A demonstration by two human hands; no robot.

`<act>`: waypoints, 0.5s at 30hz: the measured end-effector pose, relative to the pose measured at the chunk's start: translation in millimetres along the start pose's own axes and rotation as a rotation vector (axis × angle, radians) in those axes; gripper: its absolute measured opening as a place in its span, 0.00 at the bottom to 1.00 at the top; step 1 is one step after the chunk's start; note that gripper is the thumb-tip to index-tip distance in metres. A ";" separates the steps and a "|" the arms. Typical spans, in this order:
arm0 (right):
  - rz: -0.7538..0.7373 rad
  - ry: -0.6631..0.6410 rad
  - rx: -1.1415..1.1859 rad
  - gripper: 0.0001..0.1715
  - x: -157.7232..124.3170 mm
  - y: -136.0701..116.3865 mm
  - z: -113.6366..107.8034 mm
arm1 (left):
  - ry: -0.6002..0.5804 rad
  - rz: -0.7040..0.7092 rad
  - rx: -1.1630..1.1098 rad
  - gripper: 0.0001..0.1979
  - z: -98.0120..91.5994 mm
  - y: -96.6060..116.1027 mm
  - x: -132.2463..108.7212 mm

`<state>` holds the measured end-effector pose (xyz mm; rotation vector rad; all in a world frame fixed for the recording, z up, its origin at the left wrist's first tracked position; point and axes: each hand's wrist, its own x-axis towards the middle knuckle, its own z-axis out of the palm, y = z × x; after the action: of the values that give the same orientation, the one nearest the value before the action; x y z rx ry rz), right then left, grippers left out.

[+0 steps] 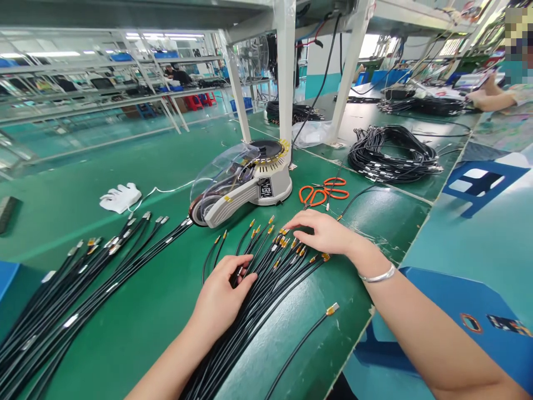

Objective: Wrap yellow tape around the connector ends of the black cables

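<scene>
The left hand (220, 300) closes its grip over black cables (254, 311) fanned across the green bench (137, 344), while the right hand (322, 233) rests spread, fingers on their brass tips (272, 256), near a tape dispenser (245, 183).

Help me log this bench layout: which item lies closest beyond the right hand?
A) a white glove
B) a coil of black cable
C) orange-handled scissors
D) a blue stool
C: the orange-handled scissors lie just past the right hand, nearer to it than any of the other options.
</scene>
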<state>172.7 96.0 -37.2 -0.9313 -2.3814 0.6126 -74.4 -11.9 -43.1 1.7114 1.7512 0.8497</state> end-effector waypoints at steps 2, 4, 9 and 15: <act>-0.068 -0.057 -0.036 0.21 0.8 0.6 2.4 | 0.001 0.005 0.025 0.14 -0.2 -0.9 0.1; -0.066 -0.125 -0.045 0.22 1.0 0.5 3.3 | 0.010 0.009 0.035 0.14 -1.2 -1.9 0.2; 0.009 -0.095 -0.059 0.22 1.1 3.5 2.5 | 0.054 0.030 0.084 0.15 -1.8 -7.4 0.4; 0.119 0.038 -0.130 0.12 10.6 14.7 5.3 | 0.115 0.205 0.256 0.13 -1.9 -13.3 -0.6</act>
<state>169.9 112.2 -46.6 -1.1368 -2.3676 0.4844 -84.5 -12.5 -52.0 2.0753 1.8482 0.8544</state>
